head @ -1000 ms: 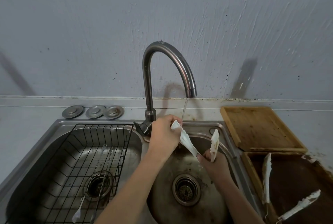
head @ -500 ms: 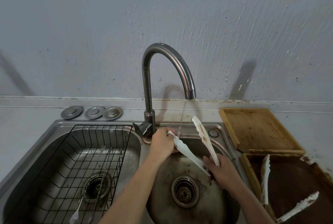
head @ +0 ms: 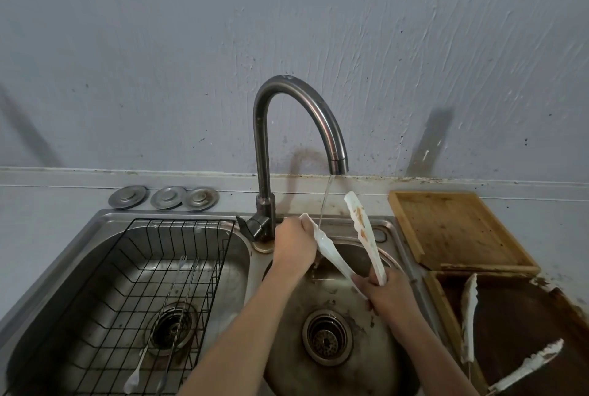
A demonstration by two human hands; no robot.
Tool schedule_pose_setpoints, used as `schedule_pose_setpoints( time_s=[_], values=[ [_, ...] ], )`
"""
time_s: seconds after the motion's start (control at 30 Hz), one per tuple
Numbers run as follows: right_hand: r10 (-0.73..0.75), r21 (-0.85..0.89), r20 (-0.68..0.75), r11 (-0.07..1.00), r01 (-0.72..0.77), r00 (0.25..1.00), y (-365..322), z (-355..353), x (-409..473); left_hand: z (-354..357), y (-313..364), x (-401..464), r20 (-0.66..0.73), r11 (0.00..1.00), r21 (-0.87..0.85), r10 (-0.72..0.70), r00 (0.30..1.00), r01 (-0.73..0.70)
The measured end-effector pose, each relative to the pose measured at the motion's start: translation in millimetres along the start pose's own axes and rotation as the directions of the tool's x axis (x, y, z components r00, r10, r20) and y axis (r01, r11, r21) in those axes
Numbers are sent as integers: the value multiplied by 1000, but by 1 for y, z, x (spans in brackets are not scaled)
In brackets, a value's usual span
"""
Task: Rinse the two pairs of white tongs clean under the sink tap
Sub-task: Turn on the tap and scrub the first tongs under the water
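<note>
The tap (head: 296, 128) stands at the back of the sink, between the two bowls. Under its spout, the right bowl (head: 287, 360) is crowded: both hands and a spread pair of white tongs (head: 334, 260) fill the space there. Nearer than the hands, the bowl floor around the drain (head: 327, 337) is open. Left of the tap, a black wire rack (head: 153, 271) fills the other bowl. Right of the tap, wooden boards (head: 452, 230) cover the counter, and a second pair of tongs (head: 468, 319) lies on the dark one.
</note>
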State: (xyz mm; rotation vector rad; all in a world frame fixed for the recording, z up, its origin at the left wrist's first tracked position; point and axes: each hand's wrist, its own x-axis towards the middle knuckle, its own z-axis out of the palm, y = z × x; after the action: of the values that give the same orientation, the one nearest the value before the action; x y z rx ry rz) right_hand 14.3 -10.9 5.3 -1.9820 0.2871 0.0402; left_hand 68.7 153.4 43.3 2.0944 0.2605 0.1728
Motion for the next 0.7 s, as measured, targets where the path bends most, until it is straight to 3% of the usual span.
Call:
schedule_pose_setpoints(
  time_s=[0.13, 0.2, 0.3, 0.37, 0.43, 0.6, 0.7],
  values=[
    [-10, -55, -8, 998, 10, 1000, -5, -1, 4, 3, 0, -4, -26, 998, -2, -57, 998, 57],
    [-27, -120, 2, 992, 27, 1000, -8, -1, 5, 11, -2, -14, 11, 975, -168, -146, 989, 146],
    [-50, -163, 30, 985, 54, 998, -10, 3, 5, 28, -2, -33, 249, 749, -514, -337, 908, 419],
    [-47, -172, 42, 984, 54, 998, -8, 6, 2, 34, -4, -37, 356, 658, -555, -365, 861, 508],
    [-29, -143, 28, 989, 32, 999, -4, 4, 1, 29, -4, -32, 383, 676, -520, -363, 850, 523],
    [34, -227, 48, 974, -23, 998, -2, -13, 2, 1, -7, -1, 208, 742, -546, -329, 921, 389],
    [-6, -298, 70, 954, 26, 998, -11, -23, 4, -3, -13, 1, 163, 859, -433, -224, 961, 274]
  ],
)
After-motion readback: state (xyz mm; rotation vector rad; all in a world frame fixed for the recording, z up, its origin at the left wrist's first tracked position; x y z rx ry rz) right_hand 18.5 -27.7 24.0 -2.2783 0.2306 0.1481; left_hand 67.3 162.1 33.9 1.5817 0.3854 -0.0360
